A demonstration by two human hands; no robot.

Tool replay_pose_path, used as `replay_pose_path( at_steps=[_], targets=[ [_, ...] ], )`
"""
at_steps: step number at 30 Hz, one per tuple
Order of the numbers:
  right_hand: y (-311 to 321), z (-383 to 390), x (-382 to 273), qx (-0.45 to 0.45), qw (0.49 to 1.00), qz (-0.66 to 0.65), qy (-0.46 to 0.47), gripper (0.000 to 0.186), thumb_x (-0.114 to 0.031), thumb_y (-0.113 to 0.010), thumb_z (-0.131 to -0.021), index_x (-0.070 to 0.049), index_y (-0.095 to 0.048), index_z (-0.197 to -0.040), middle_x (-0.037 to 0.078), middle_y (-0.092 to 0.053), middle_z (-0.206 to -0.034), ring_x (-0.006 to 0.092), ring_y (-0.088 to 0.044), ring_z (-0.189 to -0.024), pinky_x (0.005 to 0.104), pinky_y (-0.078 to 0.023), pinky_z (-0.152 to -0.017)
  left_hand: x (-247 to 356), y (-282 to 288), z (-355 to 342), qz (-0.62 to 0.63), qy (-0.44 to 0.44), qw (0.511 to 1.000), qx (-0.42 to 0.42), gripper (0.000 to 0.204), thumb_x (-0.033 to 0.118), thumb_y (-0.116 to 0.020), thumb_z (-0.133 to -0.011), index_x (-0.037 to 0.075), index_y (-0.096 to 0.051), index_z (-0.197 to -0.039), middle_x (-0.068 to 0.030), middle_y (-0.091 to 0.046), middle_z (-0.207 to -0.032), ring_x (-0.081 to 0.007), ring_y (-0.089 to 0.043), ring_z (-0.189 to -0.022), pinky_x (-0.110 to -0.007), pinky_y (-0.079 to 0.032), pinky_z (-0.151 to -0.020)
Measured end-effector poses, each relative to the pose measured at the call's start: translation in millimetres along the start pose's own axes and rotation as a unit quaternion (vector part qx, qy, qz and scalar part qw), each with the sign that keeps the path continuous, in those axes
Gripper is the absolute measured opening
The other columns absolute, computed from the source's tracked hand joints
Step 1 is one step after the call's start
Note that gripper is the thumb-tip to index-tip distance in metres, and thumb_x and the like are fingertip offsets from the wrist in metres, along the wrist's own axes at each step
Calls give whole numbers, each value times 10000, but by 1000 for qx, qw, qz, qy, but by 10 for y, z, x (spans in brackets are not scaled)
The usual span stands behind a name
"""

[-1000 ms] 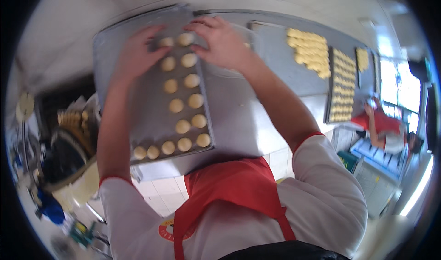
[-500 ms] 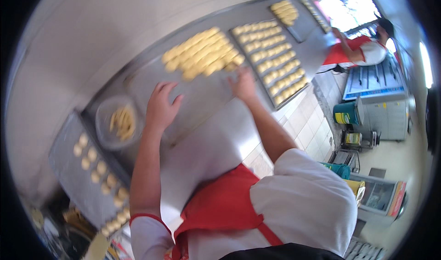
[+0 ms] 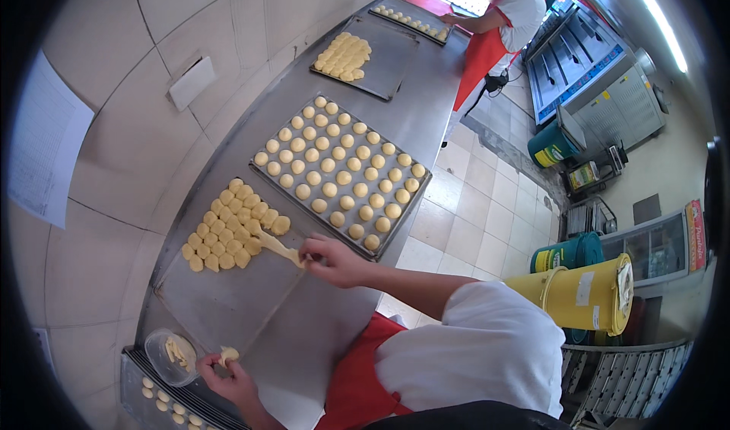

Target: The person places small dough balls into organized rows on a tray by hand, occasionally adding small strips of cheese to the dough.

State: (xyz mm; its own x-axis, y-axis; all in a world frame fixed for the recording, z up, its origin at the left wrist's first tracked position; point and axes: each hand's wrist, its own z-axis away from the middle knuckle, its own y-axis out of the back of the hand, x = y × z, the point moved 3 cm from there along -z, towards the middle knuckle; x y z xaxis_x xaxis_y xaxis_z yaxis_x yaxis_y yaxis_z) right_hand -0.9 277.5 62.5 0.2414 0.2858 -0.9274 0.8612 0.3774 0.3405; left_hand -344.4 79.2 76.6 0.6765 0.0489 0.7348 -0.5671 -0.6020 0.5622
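Dough pieces [image 3: 232,236], pale yellow, soft and roughly square, lie in a tight cluster straight on the steel tabletop [image 3: 251,308], just beside the near short edge of the full baking tray [image 3: 414,190]. The right hand [image 3: 331,259] rests at the near corner of this tray, and its fingers are closed on a stretched, sticky strip of dough [image 3: 275,246] that still reaches to the cluster. The left hand [image 3: 224,377] is well apart from the tray, at the near end of the tabletop; its fingers pinch a small crumpled lump of dough [image 3: 227,353] just beside a round clear plastic tub [image 3: 169,354] with yellow bits inside. The tray is dark, flat metal with a low rim, and round smooth dough balls [image 3: 342,175] sit on it in even rows. Beyond it lies a second tray [image 3: 388,61] with a small heap of pieces, and further a third one where another person [image 3: 506,27] in a red apron works. Half a second ago both hands were stretched far forward over the tabletop with open fingers; now they are drawn back and each one holds dough.
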Motion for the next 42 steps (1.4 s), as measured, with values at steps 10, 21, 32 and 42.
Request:
replay_pose_path(
  at_steps=[10, 21, 32, 42],
  targets=[
    [-155, 46, -1555, -168, 955, -201, 138, 184, -159, -680, -1012, -32, -563, -1076, 61, -589, -996, 156, -629, -924, 359, -523, -744, 898, -423, 831, 228, 228, 941, -99, 501, 51, -672, -909, 52, -514, -1384, -58, -504, -1067, -162, -607, -869, -302, -519, -772],
    [-376, 979, -1542, -177, 969, -70, 159, 364, -96, -754, -879, -21, -585, -1193, 168, -596, -1120, 369, -650, -1011, 451, -550, -843, 1105, -422, 1243, 240, 108, 941, -215, 336, 110, -691, -1016, 10, -628, -1330, -77, -610, -1062, -210, -628, -921, -362, -511, -801],
    [-448, 1355, 722, -221, 967, 121, -23, 411, -115, -647, -888, -69, -652, -1297, 169, -641, -1058, 385, -673, -952, 487, -565, -847, -25, -449, 2309, -14, 182, 973, -143, 480, 89, -718, -987, -5, -575, -1435, -184, -564, -1194, -298, -610, -1049, -419, -537, -886],
    [-1685, 377, 661, -138, 770, -400, -477, 178, -137, -617, -961, -45, -642, -1111, 68, -589, -791, 180, -592, -632, 359, -459, -533, -17, -534, 1968, -41, 152, 979, -132, 498, 139, -793, -969, 2, -612, -1412, -169, -601, -1175, -307, -641, -1005, -406, -549, -820]
  ],
)
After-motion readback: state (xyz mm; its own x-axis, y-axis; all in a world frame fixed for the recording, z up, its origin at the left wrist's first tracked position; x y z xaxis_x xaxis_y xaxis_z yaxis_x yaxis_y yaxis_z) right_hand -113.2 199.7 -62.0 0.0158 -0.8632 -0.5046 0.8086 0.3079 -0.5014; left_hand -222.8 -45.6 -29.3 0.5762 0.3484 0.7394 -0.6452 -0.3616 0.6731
